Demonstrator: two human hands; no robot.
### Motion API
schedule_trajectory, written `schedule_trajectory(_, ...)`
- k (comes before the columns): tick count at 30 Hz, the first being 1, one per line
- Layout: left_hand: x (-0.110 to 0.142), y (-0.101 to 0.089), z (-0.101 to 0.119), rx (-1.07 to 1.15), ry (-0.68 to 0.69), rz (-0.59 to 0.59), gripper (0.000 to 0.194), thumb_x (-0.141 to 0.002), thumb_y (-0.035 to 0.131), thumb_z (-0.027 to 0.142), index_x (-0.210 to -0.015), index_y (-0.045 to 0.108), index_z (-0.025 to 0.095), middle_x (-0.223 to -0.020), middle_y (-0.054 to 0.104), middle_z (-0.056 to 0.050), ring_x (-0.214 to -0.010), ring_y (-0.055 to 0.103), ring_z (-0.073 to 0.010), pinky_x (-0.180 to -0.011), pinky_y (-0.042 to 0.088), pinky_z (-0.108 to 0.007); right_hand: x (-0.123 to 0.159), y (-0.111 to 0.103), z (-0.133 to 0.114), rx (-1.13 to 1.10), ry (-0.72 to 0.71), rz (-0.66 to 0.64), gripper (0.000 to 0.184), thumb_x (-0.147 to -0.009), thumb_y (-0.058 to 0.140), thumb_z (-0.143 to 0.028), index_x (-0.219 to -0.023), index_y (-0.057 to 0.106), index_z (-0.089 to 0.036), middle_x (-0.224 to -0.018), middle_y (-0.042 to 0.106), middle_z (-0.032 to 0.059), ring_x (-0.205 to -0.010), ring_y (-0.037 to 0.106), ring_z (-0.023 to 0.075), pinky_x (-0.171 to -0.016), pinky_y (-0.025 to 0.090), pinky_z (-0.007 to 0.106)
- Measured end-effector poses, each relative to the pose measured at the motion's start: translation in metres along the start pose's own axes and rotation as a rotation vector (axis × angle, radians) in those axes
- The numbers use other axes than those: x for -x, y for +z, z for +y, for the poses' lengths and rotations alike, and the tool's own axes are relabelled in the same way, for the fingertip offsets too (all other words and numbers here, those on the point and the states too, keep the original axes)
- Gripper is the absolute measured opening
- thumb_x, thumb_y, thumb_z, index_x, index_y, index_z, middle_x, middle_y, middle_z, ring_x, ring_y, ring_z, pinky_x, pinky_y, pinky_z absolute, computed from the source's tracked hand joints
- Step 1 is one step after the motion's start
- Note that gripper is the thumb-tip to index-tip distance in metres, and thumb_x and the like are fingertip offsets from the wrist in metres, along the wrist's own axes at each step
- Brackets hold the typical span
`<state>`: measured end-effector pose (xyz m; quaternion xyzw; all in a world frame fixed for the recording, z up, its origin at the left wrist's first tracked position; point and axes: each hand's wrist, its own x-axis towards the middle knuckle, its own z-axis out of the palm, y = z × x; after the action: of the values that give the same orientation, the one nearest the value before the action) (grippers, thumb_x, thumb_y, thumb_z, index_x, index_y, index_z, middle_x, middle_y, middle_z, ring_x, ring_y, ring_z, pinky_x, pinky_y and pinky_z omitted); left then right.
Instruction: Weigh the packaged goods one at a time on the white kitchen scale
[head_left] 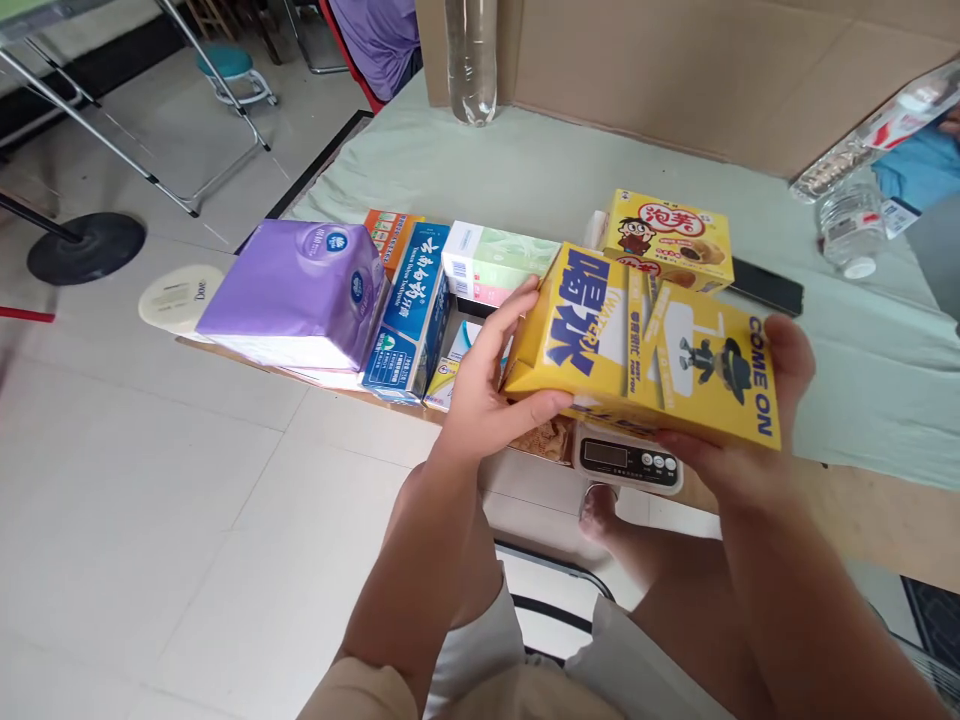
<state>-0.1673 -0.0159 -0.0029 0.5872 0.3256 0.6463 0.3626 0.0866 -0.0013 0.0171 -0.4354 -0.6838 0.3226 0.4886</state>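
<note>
Both hands grip a large yellow box printed with Chinese characters and "COME ON", tilted above the table's front edge. My left hand is closed on its left end, thumb along the lower edge. On the right end, my right hand wraps round the corner, somewhat blurred. Below the box is a white kitchen scale with a dark display, its upper part hidden. Behind it stands a yellow puff snack box. To the left are a blue toothpaste box and a pale green and pink box.
A purple tissue pack and a white Dove container sit at the left end of the cloth-covered table. An upright clear bottle stands before a cardboard panel. Plastic bottles lie at the right, near another person.
</note>
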Motion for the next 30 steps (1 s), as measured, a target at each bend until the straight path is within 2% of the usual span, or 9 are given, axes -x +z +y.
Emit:
schedule_trajectory(3,0.000,0.000,-0.005,-0.041,-0.041,0.156,0.074,-0.093,0.065,0.072,-0.152,0.044,0.032,-0.169,0.043,-0.011,-0.160,0.042,-0.0356,-0.130,0.041,-0.052,-0.034,0.011,-0.019,0.036,-0.222,0.053,0.084,-0.056,0.096,-0.063,-0.128,0.056,-0.048,-0.133,0.048,0.0021,-0.135,0.054,0.0320,-0.116,0.053,0.058)
schedule_trajectory(6,-0.001,0.001,-0.012,-0.033,-0.135,0.254,0.074,-0.095,0.056,0.076,-0.152,0.039,0.030,-0.171,0.040,-0.012,-0.162,0.038,-0.0329,-0.134,0.035,-0.051,-0.077,0.027,-0.033,-0.005,-0.338,0.032,0.076,-0.059,0.096,-0.058,-0.119,0.056,-0.038,-0.132,0.047,0.0024,-0.134,0.053,0.0288,-0.125,0.045,0.056)
schedule_trajectory(9,-0.003,-0.002,-0.018,0.036,-0.224,0.327,0.072,-0.096,0.053,0.078,-0.149,0.040,0.031,-0.170,0.043,-0.010,-0.165,0.033,-0.0301,-0.138,0.027,-0.050,-0.114,0.048,-0.038,-0.084,-0.343,-0.017,0.078,-0.058,0.096,-0.049,-0.118,0.050,-0.032,-0.128,0.048,0.0036,-0.127,0.057,0.0258,-0.122,0.048,0.052)
schedule_trajectory(12,-0.006,-0.008,-0.023,0.157,-0.308,0.379,0.075,-0.093,0.055,0.080,-0.149,0.042,0.031,-0.172,0.042,-0.009,-0.167,0.030,-0.0296,-0.139,0.027,-0.051,-0.136,0.068,-0.037,-0.115,-0.232,-0.098,0.087,-0.057,0.096,-0.043,-0.123,0.041,-0.032,-0.118,0.055,0.0026,-0.123,0.060,0.0232,-0.115,0.055,0.047)
schedule_trajectory(14,-0.008,-0.013,-0.026,0.226,-0.347,0.372,0.078,-0.091,0.055,0.082,-0.150,0.042,0.032,-0.175,0.038,-0.007,-0.168,0.027,-0.0299,-0.139,0.028,-0.052,-0.143,0.078,-0.036,-0.110,-0.168,-0.151,0.088,-0.058,0.095,-0.041,-0.124,0.037,-0.034,-0.121,0.058,0.0019,-0.123,0.061,0.0215,-0.109,0.059,0.043)
schedule_trajectory(17,-0.011,-0.018,-0.028,0.270,-0.356,0.301,0.078,-0.094,0.046,0.083,-0.155,0.040,0.034,-0.179,0.030,-0.001,-0.170,0.022,-0.0292,-0.138,0.031,-0.050,-0.151,0.088,-0.035,-0.107,-0.120,-0.198,0.086,-0.058,0.095,-0.034,-0.122,0.038,-0.035,-0.130,0.057,0.0014,-0.121,0.063,0.0190,-0.099,0.063,0.037)
schedule_trajectory(21,-0.014,-0.019,-0.028,0.317,-0.349,0.252,0.080,-0.097,0.037,0.082,-0.161,0.035,0.035,-0.181,0.023,0.003,-0.171,0.019,-0.0272,-0.138,0.031,-0.046,-0.164,0.090,-0.030,-0.170,-0.075,-0.243,0.088,-0.052,0.099,-0.029,-0.115,0.038,-0.034,-0.120,0.060,-0.0014,-0.114,0.064,0.0169,-0.089,0.063,0.033)
schedule_trajectory(25,-0.015,-0.019,-0.028,0.293,-0.358,0.222,0.081,-0.097,0.035,0.083,-0.162,0.037,0.035,-0.180,0.027,0.004,-0.170,0.022,-0.0288,-0.139,0.031,-0.048,-0.174,0.084,-0.023,-0.164,0.015,-0.311,0.089,-0.048,0.101,-0.028,-0.111,0.038,-0.033,-0.120,0.059,-0.0032,-0.109,0.064,0.0146,-0.085,0.063,0.032)
schedule_trajectory(30,-0.012,-0.024,-0.033,0.244,-0.345,0.210,0.072,-0.100,0.030,0.081,-0.158,0.042,0.040,-0.177,0.033,0.007,-0.169,0.026,-0.0290,-0.138,0.032,-0.052,-0.174,0.081,-0.019,-0.125,-0.039,-0.304,0.088,-0.049,0.098,-0.022,-0.116,0.043,-0.030,-0.121,0.058,-0.0027,-0.106,0.062,0.0136,-0.083,0.062,0.031)
